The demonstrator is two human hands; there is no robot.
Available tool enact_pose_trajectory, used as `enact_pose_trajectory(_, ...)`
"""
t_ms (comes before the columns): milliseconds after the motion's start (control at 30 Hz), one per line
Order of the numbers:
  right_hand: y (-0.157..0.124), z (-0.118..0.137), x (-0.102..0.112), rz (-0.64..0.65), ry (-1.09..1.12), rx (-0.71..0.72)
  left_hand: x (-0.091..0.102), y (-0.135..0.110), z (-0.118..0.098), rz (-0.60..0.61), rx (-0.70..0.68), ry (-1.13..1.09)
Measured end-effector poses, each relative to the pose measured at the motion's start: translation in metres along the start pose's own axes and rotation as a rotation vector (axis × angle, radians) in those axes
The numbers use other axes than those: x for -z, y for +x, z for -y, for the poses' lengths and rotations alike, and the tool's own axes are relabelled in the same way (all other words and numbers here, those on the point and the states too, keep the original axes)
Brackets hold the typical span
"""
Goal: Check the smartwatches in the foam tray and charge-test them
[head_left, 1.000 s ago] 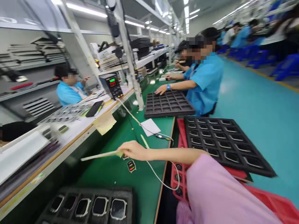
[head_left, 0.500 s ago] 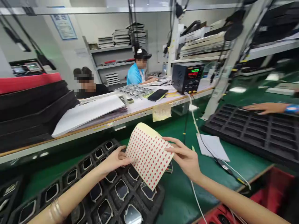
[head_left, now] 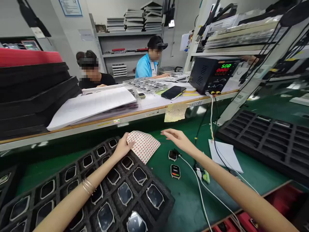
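My left hand [head_left: 123,145] grips the left edge of a sheet of red-dotted stickers [head_left: 144,145], closed on it above the far end of a black foam tray [head_left: 170,197]. In the tray's compartments lie several smartwatches [head_left: 125,193] with dark screens. Right of the sheet, apart from it, my right hand [head_left: 177,138] hovers over the green bench, fingers stretched out to the left and nothing visible in them. Below it on the bench are a watch beside a cable end [head_left: 172,155] and a second watch with a lit screen [head_left: 175,171].
White cables [head_left: 199,193] cross the bench near my right forearm. A white pad [head_left: 224,154] and another foam tray [head_left: 260,138] lie to the right. On the raised shelf are a power supply [head_left: 213,75], a phone [head_left: 174,92] and papers [head_left: 96,104]. Two people sit beyond.
My right hand has let go of the sticker sheet and moved away from it. The sheet is lower and flatter in my left hand. The co-worker's hand at right has left the view.
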State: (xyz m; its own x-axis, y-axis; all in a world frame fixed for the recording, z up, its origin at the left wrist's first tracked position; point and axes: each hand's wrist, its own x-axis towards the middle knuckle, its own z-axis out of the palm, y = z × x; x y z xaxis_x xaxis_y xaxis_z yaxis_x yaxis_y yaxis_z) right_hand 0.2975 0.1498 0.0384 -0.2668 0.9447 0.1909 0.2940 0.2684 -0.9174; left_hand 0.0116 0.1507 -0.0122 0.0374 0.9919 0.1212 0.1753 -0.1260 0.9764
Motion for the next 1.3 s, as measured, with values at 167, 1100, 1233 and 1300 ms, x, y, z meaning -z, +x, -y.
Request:
enact_pose_trajectory(167, 0.04, 0.006, -0.022, -0.069, 0.25, -0.066, 0.0, -0.005, 0.014, 0.026, -0.024, 0.038)
enact_pose_trajectory(1100, 0.052, -0.053, -0.067, 0.059, 0.486, -0.25, 0.0, -0.017, 0.004, -0.029, 0.039, -0.075)
enact_pose_trajectory(1233, 0.038, -0.07, -0.07, 0.097, 0.402, -0.298, 0.015, -0.015, 0.003, -0.203, 0.07, -0.132)
enact_pose_trajectory(1300, 0.033, -0.072, -0.066, 0.137, 0.359, -0.302, 0.034, -0.013, 0.002, -0.279, 0.108, -0.122)
